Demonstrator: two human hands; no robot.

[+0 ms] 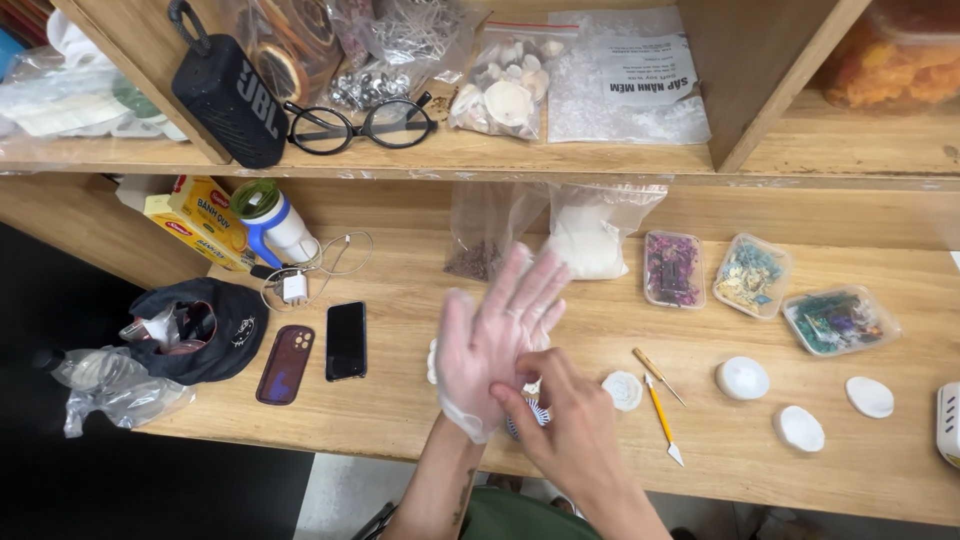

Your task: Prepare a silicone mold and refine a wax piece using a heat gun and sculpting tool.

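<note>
Bare right hand (pixel 565 415) tugs the clear glove (pixel 470 385) (thin plastic) on left hand (pixel 497 335).

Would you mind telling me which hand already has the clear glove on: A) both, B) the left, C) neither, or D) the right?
B: the left hand is covered by a thin clear glove, while the bare right hand tugs at its cuff.

Bare tabletop (pixel 400 400) between the black phone (pixel 346 340) and the raised hands. Right of them, crowded: white shell pieces (pixel 742 378), yellow-handled knife (pixel 662 420), small trays (pixel 673 269). Overhead, low shelf (pixel 560 160).
</note>
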